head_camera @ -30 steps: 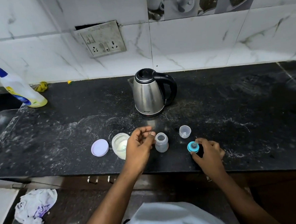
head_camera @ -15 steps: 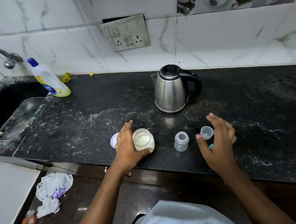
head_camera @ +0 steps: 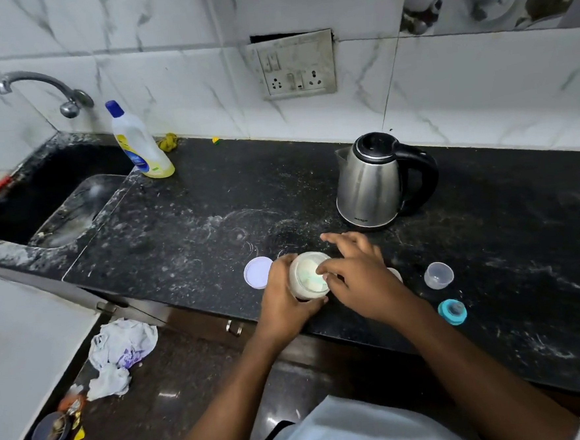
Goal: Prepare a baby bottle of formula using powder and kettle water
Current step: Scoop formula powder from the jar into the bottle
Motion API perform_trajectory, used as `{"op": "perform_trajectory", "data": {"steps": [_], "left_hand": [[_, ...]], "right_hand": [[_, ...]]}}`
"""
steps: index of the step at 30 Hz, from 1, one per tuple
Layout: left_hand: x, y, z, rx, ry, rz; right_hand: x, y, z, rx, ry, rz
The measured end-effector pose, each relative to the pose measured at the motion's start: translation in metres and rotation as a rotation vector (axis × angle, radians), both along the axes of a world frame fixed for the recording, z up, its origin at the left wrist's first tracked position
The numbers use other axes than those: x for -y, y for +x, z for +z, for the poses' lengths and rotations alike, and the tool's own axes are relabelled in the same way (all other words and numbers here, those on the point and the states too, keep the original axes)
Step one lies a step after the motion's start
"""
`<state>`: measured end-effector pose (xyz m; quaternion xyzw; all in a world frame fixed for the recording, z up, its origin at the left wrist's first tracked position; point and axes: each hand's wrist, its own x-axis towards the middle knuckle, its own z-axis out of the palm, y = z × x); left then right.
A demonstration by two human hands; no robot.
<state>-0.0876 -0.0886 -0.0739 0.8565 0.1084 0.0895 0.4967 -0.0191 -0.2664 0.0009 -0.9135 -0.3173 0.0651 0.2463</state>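
Observation:
An open glass jar of white powder [head_camera: 307, 276] stands near the counter's front edge, and my left hand [head_camera: 282, 299] grips its left side. My right hand [head_camera: 359, 276] reaches over the jar's mouth; its thumb and forefinger pinch at a pale green scoop [head_camera: 315, 280] lying in the powder, while the other fingers stay spread. The small baby bottle [head_camera: 396, 274] is almost hidden behind my right hand. The jar's lilac lid [head_camera: 258, 272] lies flat to the left. A steel kettle [head_camera: 370, 183] with a black handle stands behind, lid closed.
A clear bottle cap [head_camera: 438, 275] and a teal nipple ring [head_camera: 452, 312] lie to the right on the black counter [head_camera: 179, 227]. A yellow detergent bottle [head_camera: 139, 144] stands by the sink [head_camera: 57, 201] at the left. Crumpled cloth [head_camera: 119, 352] lies on the floor.
My right hand moved left from beside the clear cap to the jar's mouth, covering the bottle. My left hand keeps hold of the jar. The view has swung to the left.

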Motion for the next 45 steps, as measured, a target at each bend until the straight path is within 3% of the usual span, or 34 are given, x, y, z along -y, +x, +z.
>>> {"op": "perform_trajectory", "data": {"steps": [4,15,19,25,28,32,36,41,45], "left_hand": [[0.006,-0.008,0.019,0.126,0.077,-0.005],[0.025,-0.024,0.034,0.132,0.041,0.011],[0.028,-0.026,0.029,0.079,-0.010,0.074],[0.032,-0.023,0.029,0.073,-0.108,0.150],[0.037,-0.023,0.030,0.078,-0.131,0.169],[0.041,-0.023,0.031,0.074,-0.153,0.166],[0.039,-0.024,0.030,0.066,-0.150,0.159],[0.039,-0.025,0.035,0.082,-0.144,0.149],[0.040,-0.025,0.037,0.077,-0.144,0.131]], "right_hand": [[-0.011,-0.001,0.016,-0.057,-0.292,-0.006],[-0.025,-0.009,0.017,-0.087,-0.397,-0.136],[-0.021,-0.016,0.025,-0.064,-0.312,-0.101],[-0.016,-0.019,0.023,0.309,-0.046,-0.147],[-0.018,-0.018,0.021,0.369,-0.031,-0.168],[-0.023,-0.019,0.012,0.311,-0.077,-0.174],[-0.023,-0.013,0.000,0.124,-0.054,-0.152],[-0.015,-0.014,0.010,0.291,0.017,-0.143],[-0.016,-0.015,0.012,0.224,-0.041,-0.061]]}}
